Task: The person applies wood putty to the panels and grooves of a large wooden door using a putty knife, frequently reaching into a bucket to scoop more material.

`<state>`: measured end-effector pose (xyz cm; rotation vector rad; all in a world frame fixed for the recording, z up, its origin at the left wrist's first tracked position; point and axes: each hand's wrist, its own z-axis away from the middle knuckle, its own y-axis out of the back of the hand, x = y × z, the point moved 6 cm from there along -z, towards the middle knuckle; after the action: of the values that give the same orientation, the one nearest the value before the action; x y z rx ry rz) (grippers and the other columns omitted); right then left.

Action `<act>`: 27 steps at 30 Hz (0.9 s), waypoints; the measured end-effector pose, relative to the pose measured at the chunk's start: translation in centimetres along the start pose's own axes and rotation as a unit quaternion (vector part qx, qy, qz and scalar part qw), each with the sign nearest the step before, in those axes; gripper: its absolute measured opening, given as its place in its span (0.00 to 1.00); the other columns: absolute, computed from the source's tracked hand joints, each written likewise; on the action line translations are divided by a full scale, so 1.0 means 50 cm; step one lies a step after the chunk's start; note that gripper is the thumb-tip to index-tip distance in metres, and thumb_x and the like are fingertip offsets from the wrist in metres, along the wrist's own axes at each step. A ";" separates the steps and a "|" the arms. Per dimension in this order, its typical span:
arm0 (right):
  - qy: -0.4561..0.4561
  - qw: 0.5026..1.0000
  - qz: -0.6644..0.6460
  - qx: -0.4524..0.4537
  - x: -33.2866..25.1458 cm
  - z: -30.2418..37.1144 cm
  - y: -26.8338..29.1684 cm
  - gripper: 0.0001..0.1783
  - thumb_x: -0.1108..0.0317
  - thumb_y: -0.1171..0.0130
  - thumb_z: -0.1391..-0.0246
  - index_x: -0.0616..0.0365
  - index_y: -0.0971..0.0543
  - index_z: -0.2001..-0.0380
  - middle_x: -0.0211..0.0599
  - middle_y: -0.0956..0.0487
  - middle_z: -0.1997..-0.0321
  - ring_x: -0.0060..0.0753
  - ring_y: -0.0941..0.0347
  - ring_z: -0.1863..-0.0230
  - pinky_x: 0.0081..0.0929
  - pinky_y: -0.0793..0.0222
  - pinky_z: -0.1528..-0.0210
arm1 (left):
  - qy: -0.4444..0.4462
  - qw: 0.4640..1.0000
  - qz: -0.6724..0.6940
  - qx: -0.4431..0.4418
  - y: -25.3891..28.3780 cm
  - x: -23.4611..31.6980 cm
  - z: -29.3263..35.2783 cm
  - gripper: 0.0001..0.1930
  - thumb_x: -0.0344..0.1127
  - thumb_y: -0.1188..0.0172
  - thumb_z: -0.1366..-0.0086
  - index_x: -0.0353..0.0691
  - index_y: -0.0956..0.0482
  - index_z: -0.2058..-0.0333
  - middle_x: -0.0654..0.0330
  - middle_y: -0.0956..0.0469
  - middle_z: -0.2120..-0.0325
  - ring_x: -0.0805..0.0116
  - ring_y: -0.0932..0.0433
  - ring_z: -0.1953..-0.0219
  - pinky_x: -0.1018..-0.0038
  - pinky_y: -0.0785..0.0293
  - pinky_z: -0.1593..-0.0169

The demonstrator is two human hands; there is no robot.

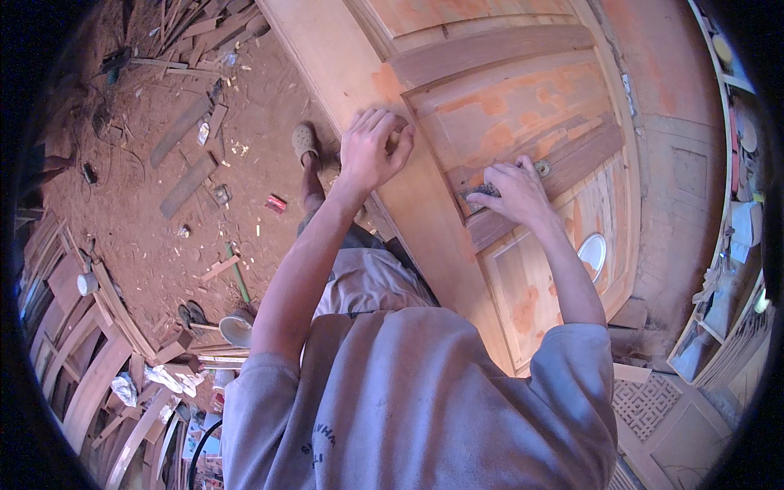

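Observation:
A panelled wooden door (506, 90) lies before me, with orange patches smeared over its panels and rails. Above its plain left-hand board (347, 86) is my left hand (376, 149), its fingers curled in toward the thumb. Whatever those fingers hold, if anything, is hidden. My right hand (518, 194) is bent over a middle rail of the door, thumb stretched to the left. Under that thumb shows a small dark flat piece (475, 196), partly covered by the hand. Just beyond the right fingers sits a small round ring-like thing (542, 167).
A round white dish (591, 255) is on the door's lower right. Scrap boards (188, 184), wood chips and a red packet (275, 203) litter the dirt floor at left. Curved wood pieces (90, 376) pile up lower left. A shelf (706, 327) runs along the right.

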<state>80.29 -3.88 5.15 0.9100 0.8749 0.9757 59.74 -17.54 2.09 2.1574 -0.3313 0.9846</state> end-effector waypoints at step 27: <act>-0.101 0.988 0.083 -0.077 -0.009 -0.008 0.007 0.28 0.38 0.37 0.49 0.56 0.21 0.68 0.41 0.17 0.65 0.43 0.21 0.57 0.48 0.42 0.46 | 0.000 1.000 0.004 0.000 0.005 -0.002 0.006 0.06 0.34 0.34 0.45 0.43 0.23 0.71 0.62 0.23 0.74 0.61 0.23 0.68 0.66 0.30 0.60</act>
<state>79.69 -4.09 5.42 0.9410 0.5504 1.0584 59.71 -17.95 1.99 2.1581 -0.3394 0.9888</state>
